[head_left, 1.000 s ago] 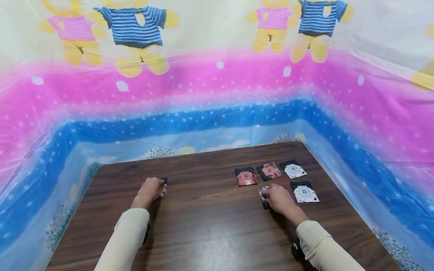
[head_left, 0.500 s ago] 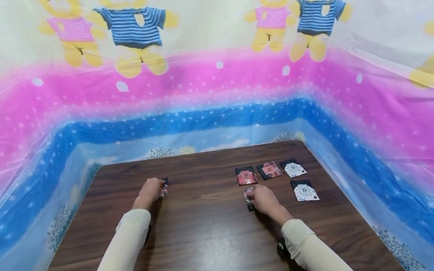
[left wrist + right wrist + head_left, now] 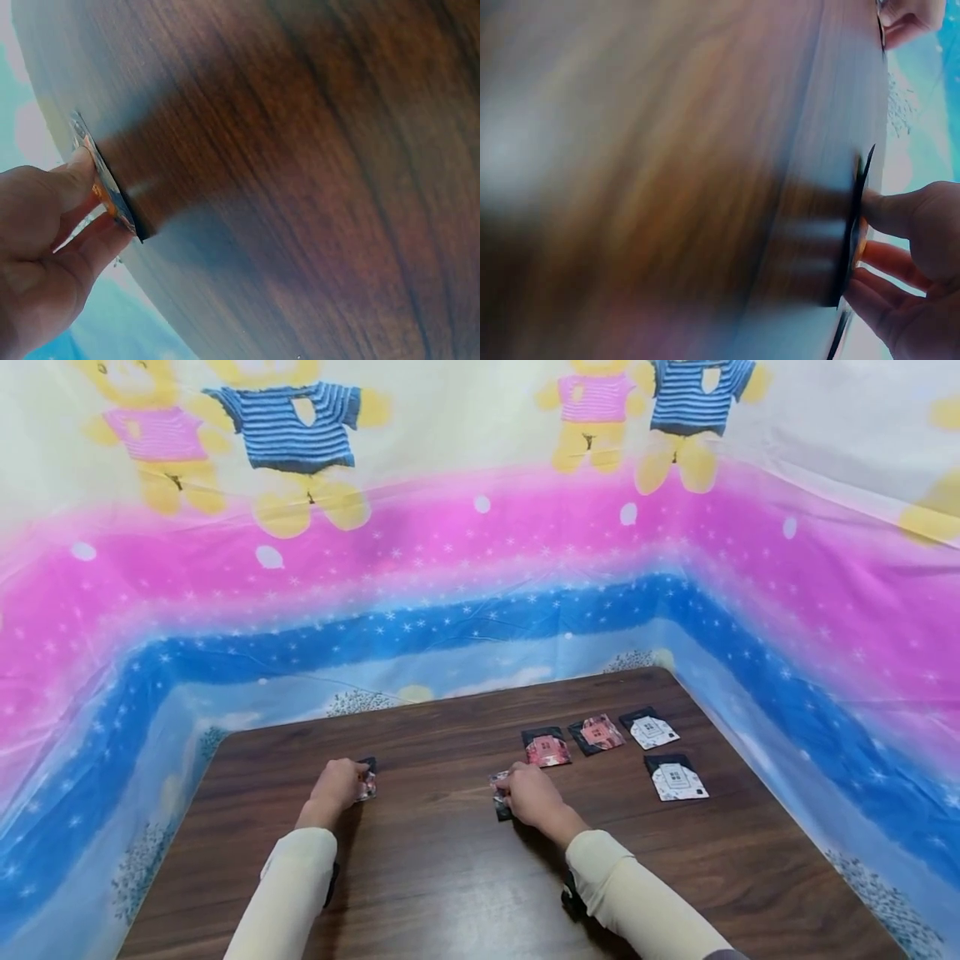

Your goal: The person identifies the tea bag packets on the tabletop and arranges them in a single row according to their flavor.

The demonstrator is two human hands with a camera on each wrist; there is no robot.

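My left hand [image 3: 335,789] is at the left part of the table, its thumb and fingers gripping a small flat sachet [image 3: 368,779] with a dark top and a patterned front. In the left wrist view, the thumb and fingertips meet this sachet [image 3: 109,187] close to the wood. Near the middle, my right hand [image 3: 531,795] holds another small patterned sachet [image 3: 502,808] with a dark end, partly covered by the fingers. The right wrist view shows that sachet [image 3: 853,232] edge-on, just over the table. Whether either sachet touches the wood, I cannot tell.
Two red-and-black sachets [image 3: 547,747] [image 3: 597,733] lie side by side beyond my right hand. To their right are two white-and-black sachets [image 3: 651,731] [image 3: 677,779]. A printed cloth [image 3: 450,560] hangs around the back and sides of the brown wooden table [image 3: 442,877].
My right hand has moved left with its sachet, from beside the white sachets to the table's middle. The left hand has barely shifted. The other sachets lie where they were.
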